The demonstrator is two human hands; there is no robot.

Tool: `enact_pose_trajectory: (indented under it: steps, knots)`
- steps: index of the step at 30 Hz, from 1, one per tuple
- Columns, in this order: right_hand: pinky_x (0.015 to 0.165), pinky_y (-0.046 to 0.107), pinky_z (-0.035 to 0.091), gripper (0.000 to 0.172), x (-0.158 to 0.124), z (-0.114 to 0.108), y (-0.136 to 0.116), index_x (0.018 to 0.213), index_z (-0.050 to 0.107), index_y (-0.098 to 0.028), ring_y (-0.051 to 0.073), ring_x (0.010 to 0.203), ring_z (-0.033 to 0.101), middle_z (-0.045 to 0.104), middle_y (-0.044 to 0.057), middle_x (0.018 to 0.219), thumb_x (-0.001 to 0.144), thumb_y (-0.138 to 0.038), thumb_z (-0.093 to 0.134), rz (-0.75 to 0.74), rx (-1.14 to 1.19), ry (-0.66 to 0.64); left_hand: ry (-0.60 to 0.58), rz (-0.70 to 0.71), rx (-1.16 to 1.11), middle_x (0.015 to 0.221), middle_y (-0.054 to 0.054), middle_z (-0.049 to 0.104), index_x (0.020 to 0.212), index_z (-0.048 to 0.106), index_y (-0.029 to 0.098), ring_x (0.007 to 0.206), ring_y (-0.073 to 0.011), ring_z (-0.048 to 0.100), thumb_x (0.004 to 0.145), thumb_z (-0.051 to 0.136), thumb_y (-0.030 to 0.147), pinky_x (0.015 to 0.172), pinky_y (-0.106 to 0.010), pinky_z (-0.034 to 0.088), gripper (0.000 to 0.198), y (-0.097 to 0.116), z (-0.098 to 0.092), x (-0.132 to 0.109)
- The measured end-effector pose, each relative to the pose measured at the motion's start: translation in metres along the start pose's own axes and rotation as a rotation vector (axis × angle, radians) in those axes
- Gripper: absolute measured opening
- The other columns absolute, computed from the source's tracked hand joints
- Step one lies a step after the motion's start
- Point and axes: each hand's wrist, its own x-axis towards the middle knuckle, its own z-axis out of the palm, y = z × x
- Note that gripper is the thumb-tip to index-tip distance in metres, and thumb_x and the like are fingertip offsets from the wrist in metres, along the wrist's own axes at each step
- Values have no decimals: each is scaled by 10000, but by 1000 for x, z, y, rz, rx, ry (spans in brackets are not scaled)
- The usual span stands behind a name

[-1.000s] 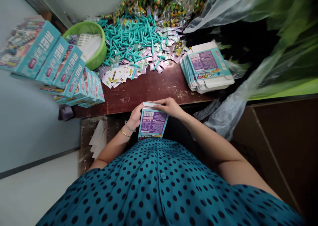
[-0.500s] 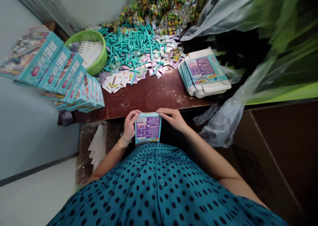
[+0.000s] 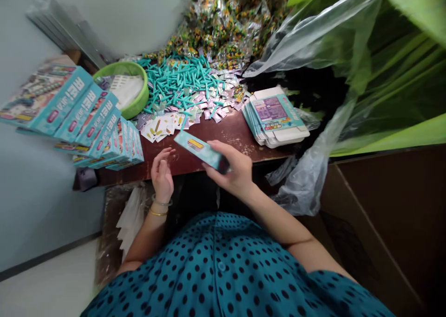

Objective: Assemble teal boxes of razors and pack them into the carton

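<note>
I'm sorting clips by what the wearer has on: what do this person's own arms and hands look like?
Neither the left grip nor the right grip wears a glove. The left arm has a pale bangle and, farther from the grip, a thin gold-coloured bangle; the right arm shows none. The sleeves are short, teal with black dots.

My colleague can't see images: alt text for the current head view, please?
A person's right hand holds a teal box over the edge of a dark red table; the left hand is beside it, empty. Beyond lie teal sticks, small packets and a green basket, between stacked boxes at left and flat cartons at right.
</note>
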Motion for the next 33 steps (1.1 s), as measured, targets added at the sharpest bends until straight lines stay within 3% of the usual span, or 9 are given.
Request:
enact_pose_trajectory:
  steps: [3,6,9,12,16,18,21,29,33]
  knots:
    - [1198,502,433,549,0,56,15,1470,550,-199,310,1423,532,588,153,1492,951,-333,668,-141,-102,-182,103,62,233,1304,-93,674,1187,701,224,1208,-230,652,963,648,434,1078,-394,499,311,-16,-23,5]
    - [1154,458,483,716,0,103,50,1579,416,-177,298,1414,540,552,178,1522,956,-427,666,-100,-29,-380,72,39,512,1314,-112,666,1223,688,217,1263,-250,613,954,649,451,1151,-427,441,359,-37,-47,-1]
    - [1194,416,436,571,33,93,96,1571,439,-239,245,1423,522,549,125,1536,1036,-417,522,5,-68,-243,-6,131,740,1354,-133,639,1214,700,221,1318,-274,575,967,621,408,1202,-463,384,319,-45,-49,-10]
    - [1230,527,348,479,88,54,153,1483,549,-138,320,1479,431,499,194,1564,1055,-329,448,214,-389,-43,-226,230,875,1448,-147,596,1297,672,233,1415,-303,508,971,599,348,1236,-509,340,354,-48,-12,-5]
    - [1274,653,99,651,111,33,212,1517,442,47,424,1581,183,310,281,1656,1018,-362,531,266,-713,-265,-454,216,1118,1646,-208,392,1459,568,167,1571,-404,270,918,670,316,1273,-608,200,570,-76,64,31]
    - [1274,658,70,698,91,33,219,1539,393,66,425,1580,184,340,288,1639,1022,-387,515,209,-755,-354,-460,161,1232,1660,-262,337,1502,518,111,1586,-467,178,894,713,346,1253,-670,154,681,-97,88,48]
    - [1272,649,105,684,39,27,208,1535,406,59,427,1545,275,396,293,1606,1032,-399,477,148,-776,-352,-452,135,1287,1626,-295,374,1510,510,94,1579,-497,161,901,706,456,1228,-704,147,735,-118,93,50]
    - [1276,605,213,829,-81,-22,162,1576,399,-30,416,1557,284,375,238,1640,950,-525,628,106,-665,-368,-733,220,1251,1568,-254,486,1455,595,156,1564,-490,244,835,757,543,1247,-681,160,748,-98,28,-18]
    - [1244,568,310,443,-99,-31,168,1413,632,-173,325,1469,471,623,128,1467,1011,-331,534,121,-545,-291,-792,249,1089,1384,-178,675,1307,717,214,1428,-418,508,865,730,393,1203,-583,339,478,-63,4,-28]
